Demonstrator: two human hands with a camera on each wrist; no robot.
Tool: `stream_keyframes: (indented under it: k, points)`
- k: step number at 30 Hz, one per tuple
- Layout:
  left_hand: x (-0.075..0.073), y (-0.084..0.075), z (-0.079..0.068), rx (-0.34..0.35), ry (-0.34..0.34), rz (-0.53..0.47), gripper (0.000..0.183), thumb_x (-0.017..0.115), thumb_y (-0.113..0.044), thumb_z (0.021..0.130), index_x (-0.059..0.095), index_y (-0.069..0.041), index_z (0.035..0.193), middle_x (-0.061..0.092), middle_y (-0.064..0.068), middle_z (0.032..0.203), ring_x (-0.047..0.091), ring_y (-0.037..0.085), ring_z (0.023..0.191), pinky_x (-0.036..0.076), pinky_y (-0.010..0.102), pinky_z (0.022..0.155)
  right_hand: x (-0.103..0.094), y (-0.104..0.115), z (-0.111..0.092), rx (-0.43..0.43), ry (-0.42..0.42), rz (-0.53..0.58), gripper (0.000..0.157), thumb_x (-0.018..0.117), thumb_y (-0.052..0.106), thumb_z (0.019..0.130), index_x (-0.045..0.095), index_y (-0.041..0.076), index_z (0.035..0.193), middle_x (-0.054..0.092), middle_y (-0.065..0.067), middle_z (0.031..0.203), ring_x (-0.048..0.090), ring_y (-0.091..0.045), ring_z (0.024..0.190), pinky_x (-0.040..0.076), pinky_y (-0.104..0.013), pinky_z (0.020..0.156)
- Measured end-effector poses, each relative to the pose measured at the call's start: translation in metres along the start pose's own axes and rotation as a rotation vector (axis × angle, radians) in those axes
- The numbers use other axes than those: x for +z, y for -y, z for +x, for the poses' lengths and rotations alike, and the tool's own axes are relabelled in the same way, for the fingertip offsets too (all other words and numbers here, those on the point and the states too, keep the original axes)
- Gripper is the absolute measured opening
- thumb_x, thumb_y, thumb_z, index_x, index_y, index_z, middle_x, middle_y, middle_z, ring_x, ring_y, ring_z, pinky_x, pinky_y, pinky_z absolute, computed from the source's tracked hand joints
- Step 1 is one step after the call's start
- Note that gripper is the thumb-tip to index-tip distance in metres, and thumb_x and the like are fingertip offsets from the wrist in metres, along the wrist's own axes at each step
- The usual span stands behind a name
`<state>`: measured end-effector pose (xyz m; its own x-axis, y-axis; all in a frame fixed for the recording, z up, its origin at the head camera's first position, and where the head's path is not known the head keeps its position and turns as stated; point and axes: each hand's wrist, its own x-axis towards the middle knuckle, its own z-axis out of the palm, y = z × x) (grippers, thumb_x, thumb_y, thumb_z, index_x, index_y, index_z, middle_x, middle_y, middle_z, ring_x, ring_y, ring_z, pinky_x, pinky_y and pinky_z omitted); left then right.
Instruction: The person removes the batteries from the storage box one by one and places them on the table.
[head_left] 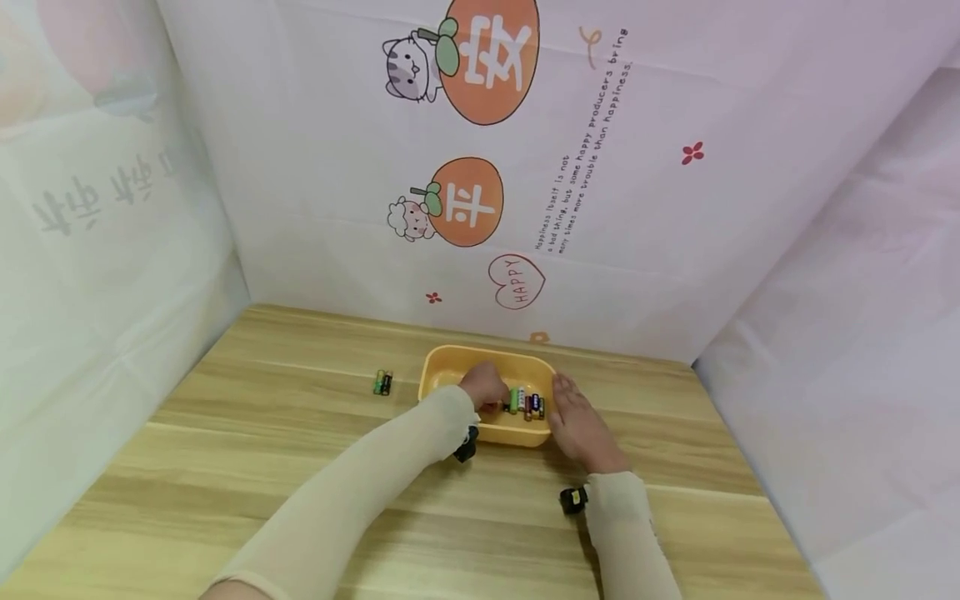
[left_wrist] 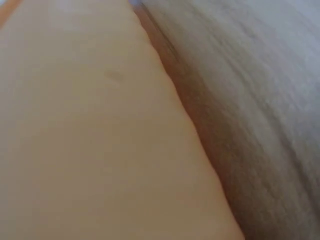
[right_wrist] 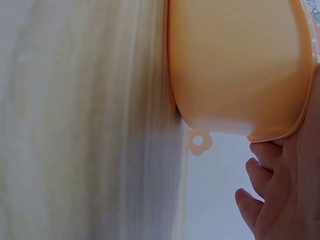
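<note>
A yellow plastic bin (head_left: 517, 435) stands on the wooden table. Inside its right part several small batteries (head_left: 522, 400), green, white, red and dark, lie side by side. My left hand (head_left: 486, 384) reaches down into the bin with bent fingers, fingertips right at the left end of the battery row; I cannot tell whether it pinches a battery. My right hand (head_left: 582, 423) rests along the bin's right end, its fingers extended at the rim. In the right wrist view this hand (right_wrist: 280, 182) shows beside the bin's wall (right_wrist: 240, 65).
Two more batteries (head_left: 383, 382), green and black, lie together on the table (head_left: 300, 400) left of the bin. Printed white cloth (head_left: 637, 250) hangs behind and at both sides. Black wrist cameras (head_left: 573, 501) sit under the cream sleeves. The bin's outer wall (left_wrist: 90, 130) fills much of the left wrist view.
</note>
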<state>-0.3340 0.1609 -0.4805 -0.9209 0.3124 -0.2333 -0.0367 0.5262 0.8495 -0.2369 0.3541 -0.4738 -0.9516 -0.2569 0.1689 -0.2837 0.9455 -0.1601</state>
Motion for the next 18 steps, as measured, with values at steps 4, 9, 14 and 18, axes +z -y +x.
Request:
stream_keyframes:
  k: [4, 9, 14, 18]
  points:
    - [0.0004, 0.0013, -0.001, 0.019, 0.02, 0.042, 0.04, 0.065, 0.003, 0.079, 0.045, -0.011, 0.048, 0.041, 0.003, 0.043, 0.038, 0.018, 0.039, 0.033, 0.029, 0.035, 0.0008, 0.0004, 0.0008, 0.005, -0.003, 0.017, 0.059, 0.037, 0.017, 0.102, 0.016, -0.007, 0.151, 0.019, -0.023, 0.157, 0.017, -0.036, 0.144, 0.021, -0.05, 0.116]
    - [0.0022, 0.0047, -0.0019, 0.042, 0.035, 0.102, 0.041, 0.064, -0.002, 0.083, 0.047, -0.012, 0.046, 0.041, 0.003, 0.041, 0.036, 0.017, 0.035, 0.033, 0.029, 0.034, 0.0008, 0.0005, -0.0001, 0.016, 0.013, 0.031, 0.059, 0.036, 0.019, 0.102, 0.015, -0.006, 0.152, 0.016, -0.02, 0.158, 0.017, -0.036, 0.144, 0.02, -0.05, 0.116]
    - [0.0027, 0.0053, -0.0048, 0.051, 0.046, 0.152, 0.038, 0.065, -0.008, 0.083, 0.054, -0.01, 0.046, 0.045, 0.005, 0.043, 0.038, 0.017, 0.034, 0.034, 0.03, 0.034, 0.002, -0.0003, -0.0011, 0.003, -0.004, 0.018, 0.059, 0.037, 0.018, 0.102, 0.016, -0.007, 0.151, 0.019, -0.022, 0.157, 0.019, -0.038, 0.143, 0.022, -0.051, 0.115]
    - [0.0009, 0.0011, -0.0062, 0.062, 0.026, 0.192, 0.032, 0.065, -0.007, 0.08, 0.056, -0.01, 0.049, 0.047, 0.004, 0.044, 0.039, 0.017, 0.035, 0.033, 0.029, 0.033, 0.0008, -0.0008, -0.0001, 0.005, -0.011, 0.027, 0.058, 0.036, 0.019, 0.103, 0.016, -0.006, 0.151, 0.02, -0.022, 0.157, 0.018, -0.037, 0.143, 0.021, -0.05, 0.115]
